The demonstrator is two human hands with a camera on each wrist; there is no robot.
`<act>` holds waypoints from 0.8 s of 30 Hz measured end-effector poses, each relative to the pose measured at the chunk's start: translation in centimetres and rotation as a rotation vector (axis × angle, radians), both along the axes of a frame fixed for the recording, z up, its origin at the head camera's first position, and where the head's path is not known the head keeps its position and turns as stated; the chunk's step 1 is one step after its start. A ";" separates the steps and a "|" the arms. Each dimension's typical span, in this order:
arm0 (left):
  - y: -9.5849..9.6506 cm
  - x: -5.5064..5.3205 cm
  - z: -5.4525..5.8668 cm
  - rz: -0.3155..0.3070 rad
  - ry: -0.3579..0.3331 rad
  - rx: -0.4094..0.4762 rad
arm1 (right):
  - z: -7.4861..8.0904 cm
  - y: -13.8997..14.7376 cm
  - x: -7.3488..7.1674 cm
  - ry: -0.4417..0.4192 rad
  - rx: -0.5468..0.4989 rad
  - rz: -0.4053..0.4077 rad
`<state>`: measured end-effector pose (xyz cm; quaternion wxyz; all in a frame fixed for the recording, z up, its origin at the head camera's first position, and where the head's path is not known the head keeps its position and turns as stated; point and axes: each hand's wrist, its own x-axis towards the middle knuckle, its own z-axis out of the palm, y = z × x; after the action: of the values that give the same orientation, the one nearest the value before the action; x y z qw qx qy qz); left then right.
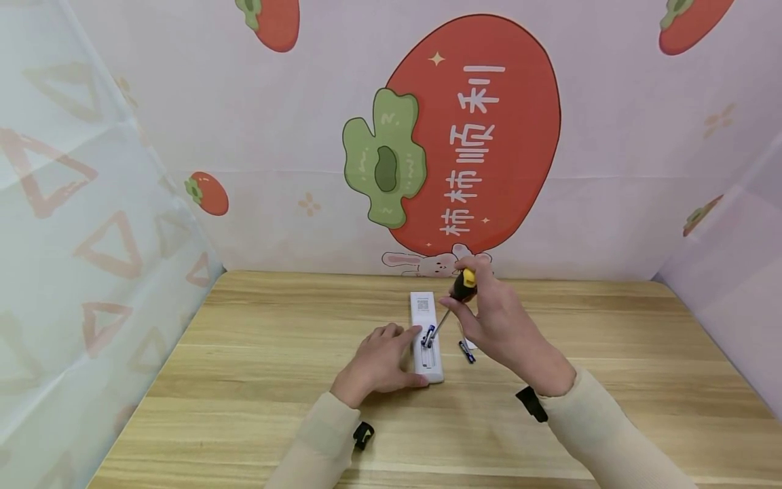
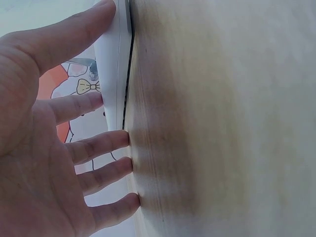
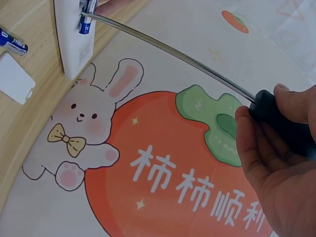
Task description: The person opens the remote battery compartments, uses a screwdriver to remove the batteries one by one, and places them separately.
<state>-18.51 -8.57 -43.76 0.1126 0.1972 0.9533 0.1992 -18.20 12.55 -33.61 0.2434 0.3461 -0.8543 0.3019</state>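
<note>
A white remote control (image 1: 423, 305) lies back side up on the table with its battery compartment uncovered. One blue and silver battery (image 1: 430, 334) tilts up out of the compartment. My left hand (image 1: 380, 361) presses the remote with thumb and index finger, its other fingertips resting on the table in the left wrist view. The right hand (image 1: 502, 318) grips the black and yellow handle of a screwdriver (image 3: 182, 52), whose metal shaft slants down to the tilted battery. Right of the remote, a second battery (image 1: 467, 352) lies by the white battery cover (image 3: 17, 79).
The wooden table (image 1: 275, 326) meets a printed cloth (image 1: 293, 224) at its back edge, with more cloth at both sides. Black straps (image 1: 531, 404) hang at both wrists, by the sleeves.
</note>
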 end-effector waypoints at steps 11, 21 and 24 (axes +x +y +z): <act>0.1 0.0 0.1 -0.001 0.008 -0.013 | 0.2 0.0 0.1 0.004 0.004 -0.007; 0.1 -0.1 -0.1 0.007 -0.002 -0.017 | 0.3 -0.1 0.6 -0.012 -0.013 0.011; 0.1 -0.1 -0.1 0.006 -0.003 -0.018 | 0.2 -0.3 0.7 0.006 -0.025 0.025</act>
<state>-18.61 -8.51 -43.88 0.1153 0.1932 0.9554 0.1914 -17.47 12.28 -33.45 0.2463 0.3544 -0.8455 0.3144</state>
